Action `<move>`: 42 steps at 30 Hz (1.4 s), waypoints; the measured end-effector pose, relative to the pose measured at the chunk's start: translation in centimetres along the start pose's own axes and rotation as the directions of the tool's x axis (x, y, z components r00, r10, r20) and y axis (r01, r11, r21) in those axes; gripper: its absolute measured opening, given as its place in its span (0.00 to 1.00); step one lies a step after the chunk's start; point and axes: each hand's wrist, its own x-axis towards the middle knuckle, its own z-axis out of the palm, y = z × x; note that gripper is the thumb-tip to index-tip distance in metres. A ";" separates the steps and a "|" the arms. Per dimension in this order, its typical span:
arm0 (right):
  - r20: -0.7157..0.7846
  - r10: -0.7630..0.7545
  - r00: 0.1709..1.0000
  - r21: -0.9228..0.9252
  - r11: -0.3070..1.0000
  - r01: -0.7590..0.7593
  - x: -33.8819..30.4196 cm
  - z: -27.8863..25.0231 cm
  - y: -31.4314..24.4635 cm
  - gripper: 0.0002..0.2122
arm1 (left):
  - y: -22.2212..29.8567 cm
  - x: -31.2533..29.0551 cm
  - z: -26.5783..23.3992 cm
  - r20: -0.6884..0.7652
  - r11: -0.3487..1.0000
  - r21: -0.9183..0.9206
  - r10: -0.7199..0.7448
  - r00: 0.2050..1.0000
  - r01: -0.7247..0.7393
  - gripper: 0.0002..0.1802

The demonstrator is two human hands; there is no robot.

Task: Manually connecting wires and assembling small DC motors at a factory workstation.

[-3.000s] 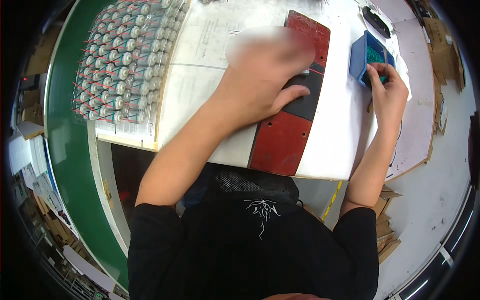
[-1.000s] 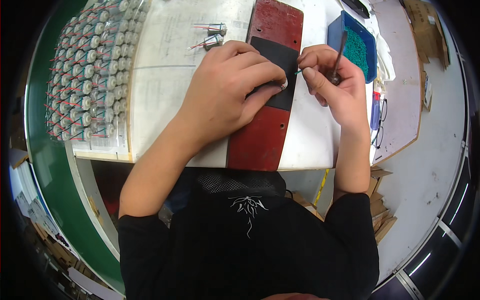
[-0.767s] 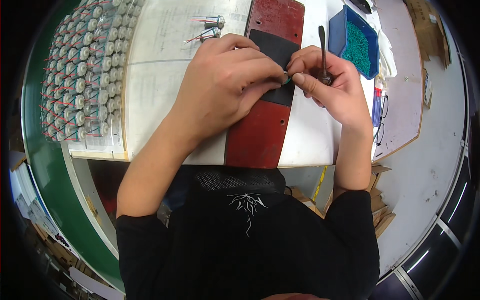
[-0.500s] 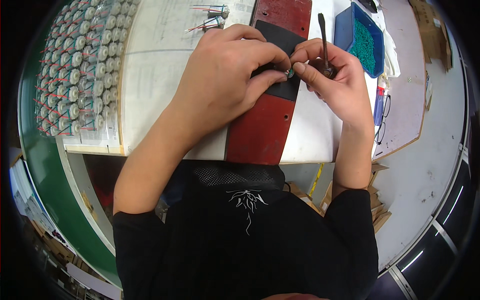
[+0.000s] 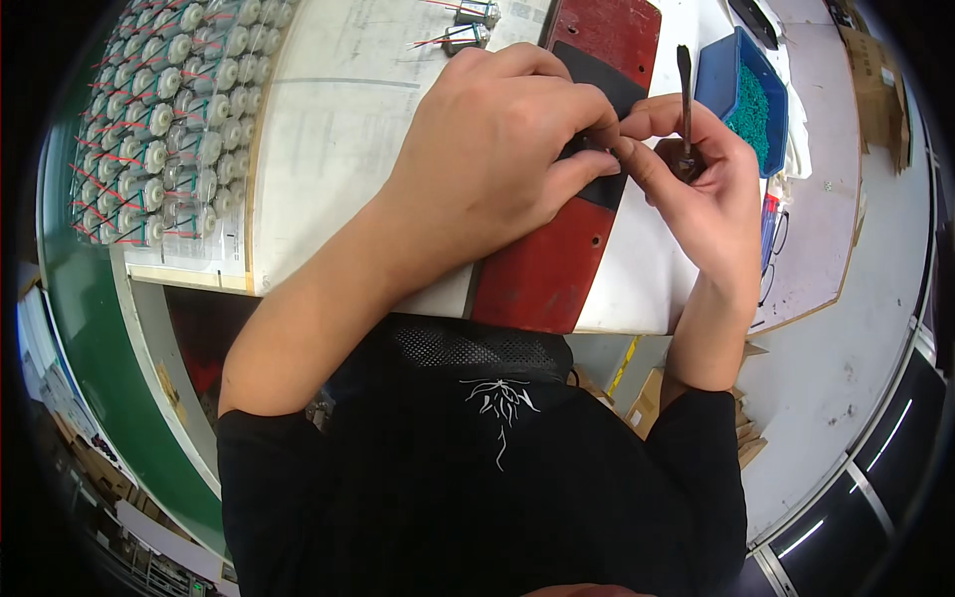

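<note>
Over the black pad on a red board, my two hands meet fingertip to fingertip. My left hand is closed in a pinch, and whatever lies between its thumb and fingers is hidden behind them. Thumb and forefinger of my right hand come together right beside it, at the same spot. A screwdriver is held in my right palm by the curled fingers, its dark handle in the hand and its flat tip pointing up and away. Two small motors with red wires, the nearer motor included, lie beyond my left hand.
Rows of small motors with white round tops and red and green wires fill the table's left side. At the right stands a blue bin of small green pieces. Eyeglasses lie near the right edge, cardboard boxes beyond.
The table and its things appear shifted slightly rightward in view. Both hands stay together over the pad; the small green-and-white bit glimpsed at the fingertips before is now covered.
</note>
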 end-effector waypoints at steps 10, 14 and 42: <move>0.016 0.037 0.999 0.052 0.998 -0.038 0.3 -0.7 0.8 0.06 | 0.1 0.4 1.7 -0.098 0.977 -0.197 -0.105 0.990 0.084 0.10; -0.027 -0.011 1.000 -0.005 1.000 0.011 0.0 -1.0 1.1 0.05 | -0.5 0.3 1.4 -0.009 0.988 -0.145 -0.052 0.999 0.050 0.11; 0.330 -0.186 0.925 -0.794 0.475 0.379 0.8 -2.4 2.3 0.17 | -1.3 0.3 1.6 -0.006 0.986 -0.162 -0.034 0.999 0.032 0.12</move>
